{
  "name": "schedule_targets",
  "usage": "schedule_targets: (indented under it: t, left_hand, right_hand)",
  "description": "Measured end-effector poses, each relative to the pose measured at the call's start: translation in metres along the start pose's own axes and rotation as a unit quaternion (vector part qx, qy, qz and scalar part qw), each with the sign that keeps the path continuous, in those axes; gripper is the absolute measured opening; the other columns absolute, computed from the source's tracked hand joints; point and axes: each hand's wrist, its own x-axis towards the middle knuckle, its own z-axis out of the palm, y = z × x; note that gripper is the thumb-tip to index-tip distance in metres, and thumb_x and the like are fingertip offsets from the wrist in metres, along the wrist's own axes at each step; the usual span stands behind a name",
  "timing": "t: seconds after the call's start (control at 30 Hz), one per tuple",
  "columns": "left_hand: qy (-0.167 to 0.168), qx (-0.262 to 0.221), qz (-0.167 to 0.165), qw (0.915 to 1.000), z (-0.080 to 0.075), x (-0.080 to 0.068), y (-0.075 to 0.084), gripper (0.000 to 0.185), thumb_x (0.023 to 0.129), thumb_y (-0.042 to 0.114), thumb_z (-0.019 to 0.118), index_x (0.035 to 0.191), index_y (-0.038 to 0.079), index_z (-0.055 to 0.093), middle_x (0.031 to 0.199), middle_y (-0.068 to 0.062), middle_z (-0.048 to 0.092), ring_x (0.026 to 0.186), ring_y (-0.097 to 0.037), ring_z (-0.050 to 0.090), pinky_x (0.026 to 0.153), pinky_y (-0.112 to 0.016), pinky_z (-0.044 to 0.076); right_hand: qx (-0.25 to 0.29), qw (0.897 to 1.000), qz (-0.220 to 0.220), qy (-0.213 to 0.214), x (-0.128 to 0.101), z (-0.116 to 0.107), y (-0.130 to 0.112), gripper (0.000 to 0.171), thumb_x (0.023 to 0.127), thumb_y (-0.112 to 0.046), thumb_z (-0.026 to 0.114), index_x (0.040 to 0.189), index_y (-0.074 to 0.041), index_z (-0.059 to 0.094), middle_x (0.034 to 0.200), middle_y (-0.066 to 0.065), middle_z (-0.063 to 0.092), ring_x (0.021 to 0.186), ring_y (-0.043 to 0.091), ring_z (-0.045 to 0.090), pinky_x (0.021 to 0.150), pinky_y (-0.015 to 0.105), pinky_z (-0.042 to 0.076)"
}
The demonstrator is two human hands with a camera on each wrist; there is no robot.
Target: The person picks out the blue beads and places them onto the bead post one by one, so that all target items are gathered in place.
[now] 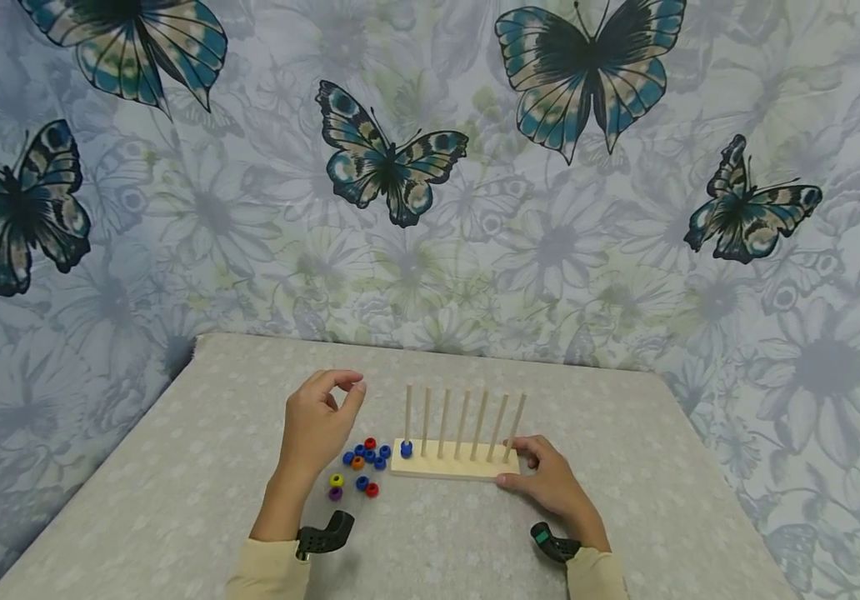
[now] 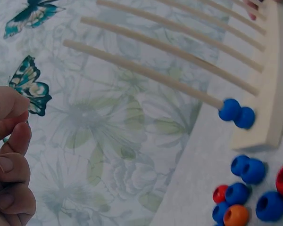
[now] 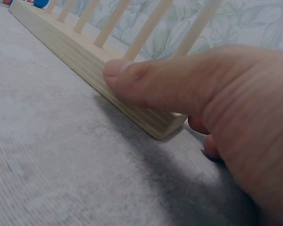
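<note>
A pale wooden base [image 1: 452, 472] with several upright pegs stands on the table. Two blue beads [image 2: 230, 109] are stacked low on its leftmost peg [image 2: 141, 73]. My left hand [image 1: 321, 421] is raised left of that peg, its fingers loosely bent and the thumb close to the index finger. No bead shows between those fingertips. At the base's right end, my right hand [image 1: 550, 475] grips the wood, thumb [image 3: 146, 82] along the front side and the other fingers behind, partly hidden.
Loose beads lie on the table left of the base: several blue ones [image 1: 370, 456], red ones [image 1: 372, 490], an orange bead [image 1: 357, 462], a yellow bead [image 1: 336, 480] and a purple bead [image 1: 336, 493]. A patterned cloth [image 1: 662, 517] covers the table. Behind it rises a butterfly-print wall [image 1: 550, 275].
</note>
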Motion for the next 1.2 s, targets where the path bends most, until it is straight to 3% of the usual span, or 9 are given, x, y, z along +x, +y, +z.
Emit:
schedule_targets:
  t: [0.37,0.57,0.83,1.03,1.2]
  left_hand:
    - [-0.058,0.059,-0.027,0.9962,-0.006,-0.006,-0.027,0.017,0.094,0.029,0.070,0.107,0.019,0.074,0.095,0.004,0.068,0.061,-0.013,0.048,0.056,-0.026,0.043]
    - [-0.111,0.073,-0.064,0.9891,-0.006,-0.008,-0.039,0.021,0.095,0.033,0.069,0.111,0.019,0.073,0.100,0.000,0.069,0.062,-0.016,0.046,0.057,-0.028,0.041]
    - [-0.152,0.092,-0.087,0.9802,-0.004,-0.011,-0.055,0.025,0.096,0.033,0.068,0.115,0.018,0.072,0.104,-0.003,0.070,0.065,-0.016,0.048,0.059,-0.028,0.042]
    - [-0.211,0.088,-0.127,0.9653,-0.005,-0.012,-0.062,0.028,0.096,0.038,0.066,0.116,0.019,0.071,0.106,-0.002,0.069,0.065,-0.016,0.047,0.054,-0.029,0.042]
    - [-0.254,0.084,-0.140,0.9531,-0.006,-0.015,-0.071,0.026,0.095,0.032,0.068,0.118,0.019,0.072,0.108,-0.001,0.069,0.079,-0.016,0.057,0.065,-0.031,0.045]
  right_hand:
    - [0.001,1.000,0.002,-0.003,0.000,0.000,0.001,0.057,0.072,-0.042,0.089,0.123,-0.028,0.067,0.105,-0.002,0.056,0.093,0.017,0.044,0.080,0.031,0.037]
    - [0.004,1.000,0.002,0.002,0.000,0.000,0.002,0.057,0.072,-0.041,0.090,0.122,-0.028,0.067,0.106,-0.003,0.057,0.093,0.016,0.044,0.080,0.030,0.038]
    - [0.009,1.000,-0.001,0.000,0.001,-0.001,0.003,0.057,0.072,-0.041,0.090,0.123,-0.027,0.067,0.107,-0.003,0.057,0.093,0.016,0.044,0.080,0.030,0.038]
    - [0.010,1.000,-0.002,0.002,0.002,-0.001,0.005,0.057,0.072,-0.041,0.090,0.122,-0.028,0.067,0.106,-0.003,0.057,0.093,0.016,0.044,0.079,0.030,0.037]
    - [0.013,1.000,-0.002,-0.002,0.003,0.001,0.007,0.057,0.072,-0.041,0.090,0.122,-0.030,0.067,0.108,-0.004,0.057,0.092,0.016,0.043,0.079,0.030,0.037]
